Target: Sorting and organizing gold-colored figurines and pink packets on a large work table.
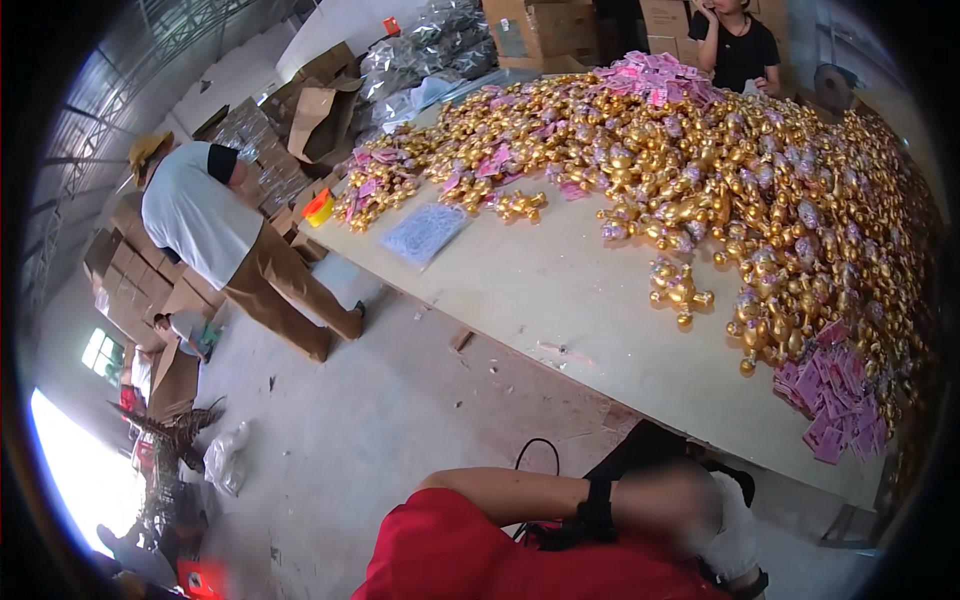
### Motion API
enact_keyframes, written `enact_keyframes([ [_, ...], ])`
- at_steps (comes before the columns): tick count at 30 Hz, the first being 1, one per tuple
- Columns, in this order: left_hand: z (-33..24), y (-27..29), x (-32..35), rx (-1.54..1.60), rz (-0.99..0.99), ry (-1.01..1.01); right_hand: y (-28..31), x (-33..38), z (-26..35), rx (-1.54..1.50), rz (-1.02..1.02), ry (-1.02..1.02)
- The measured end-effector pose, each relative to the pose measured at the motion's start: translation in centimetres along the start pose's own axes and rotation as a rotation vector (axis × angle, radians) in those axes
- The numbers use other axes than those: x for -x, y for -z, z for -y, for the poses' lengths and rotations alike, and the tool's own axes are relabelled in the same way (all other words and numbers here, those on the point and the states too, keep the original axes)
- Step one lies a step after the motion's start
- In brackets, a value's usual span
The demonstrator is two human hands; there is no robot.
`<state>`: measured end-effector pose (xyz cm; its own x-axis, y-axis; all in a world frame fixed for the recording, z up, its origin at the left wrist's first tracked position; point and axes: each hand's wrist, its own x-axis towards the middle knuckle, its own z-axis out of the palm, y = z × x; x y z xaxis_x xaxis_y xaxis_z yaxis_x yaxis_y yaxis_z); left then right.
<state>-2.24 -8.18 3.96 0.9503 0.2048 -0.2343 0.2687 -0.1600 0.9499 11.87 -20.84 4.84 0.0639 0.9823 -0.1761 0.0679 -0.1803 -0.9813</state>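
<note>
My left hand (665, 502) is drawn across in front of my red shirt at the lower right, off the table's near edge. A black strap circles its wrist, and its fingers are blurred. Beside it is a white, crumpled-looking thing (735, 540), whose kind I cannot make out. Below that, a bit of skin and a dark band show where my right hand (742, 577) seems to be, mostly hidden. Nearest on the table (520, 290) are a pile of pink cards (835, 400) and a single shiny gold figure (680, 290) with rounded limbs.
A big heap of gold figures (700, 180) covers the table's far and right sides. A bag of pale strands (425, 235) and a yellow-orange tub (318, 207) lie toward the left. One person (205, 215) stands left; another (745, 50) is behind the heap. Cartons (545, 30) stand behind.
</note>
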Motion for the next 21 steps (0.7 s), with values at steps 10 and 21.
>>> enact_keyframes([
  [10, 0.5, -0.3, -0.4, -0.223, -0.133, -0.128, -1.1, -0.4, -1.3, -0.053, -0.119, 0.165],
  [21, -1.6, 1.7, -0.1, -0.258, -0.161, -0.103, 1.7, 0.4, 2.6, 0.61, -0.245, 0.289],
])
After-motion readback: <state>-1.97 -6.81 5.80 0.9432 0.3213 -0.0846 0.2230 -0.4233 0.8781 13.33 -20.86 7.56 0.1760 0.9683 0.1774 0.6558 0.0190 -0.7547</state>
